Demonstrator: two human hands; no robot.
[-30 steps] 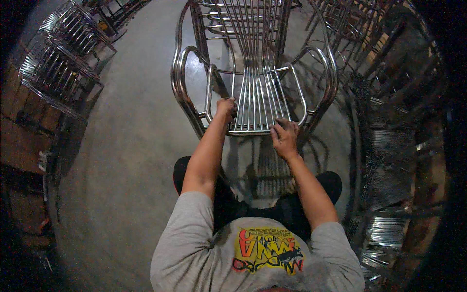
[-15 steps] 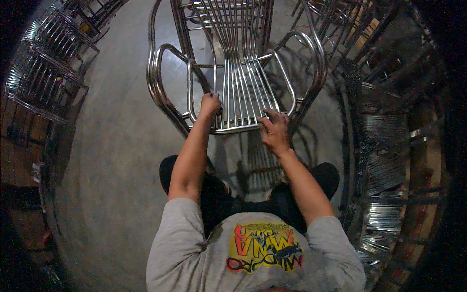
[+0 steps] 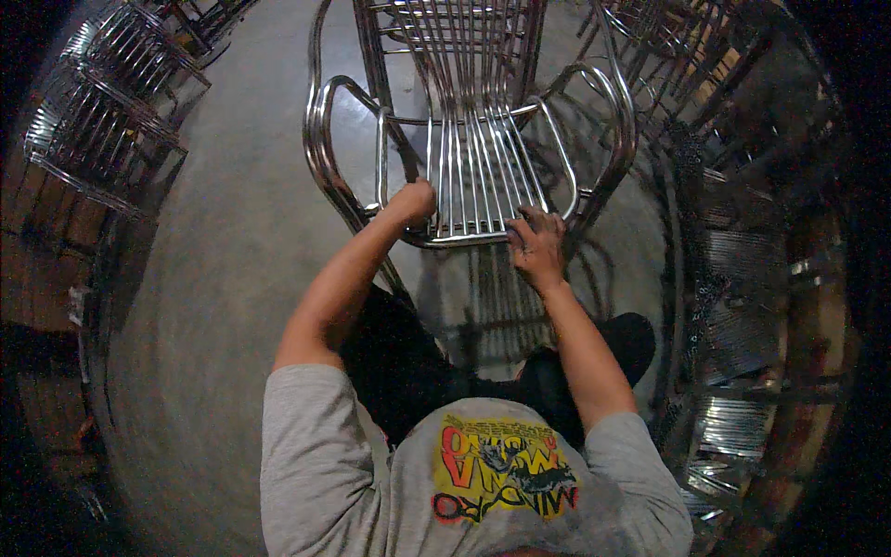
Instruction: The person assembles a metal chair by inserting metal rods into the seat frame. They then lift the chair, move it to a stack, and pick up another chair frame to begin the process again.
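On the grey concrete floor [image 3: 232,278] just ahead, the shiny chrome tube-frame armchair [image 3: 473,139], probably light, stiff and slippery, is gripped at its near seat rail by left hand [image 3: 411,201] and right hand [image 3: 536,243], fingers curled shut.

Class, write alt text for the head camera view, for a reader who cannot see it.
A person's left hand and right hand grip the front edge of a shiny metal slatted armchair standing on a grey concrete floor. More metal chairs are stacked at the sides.
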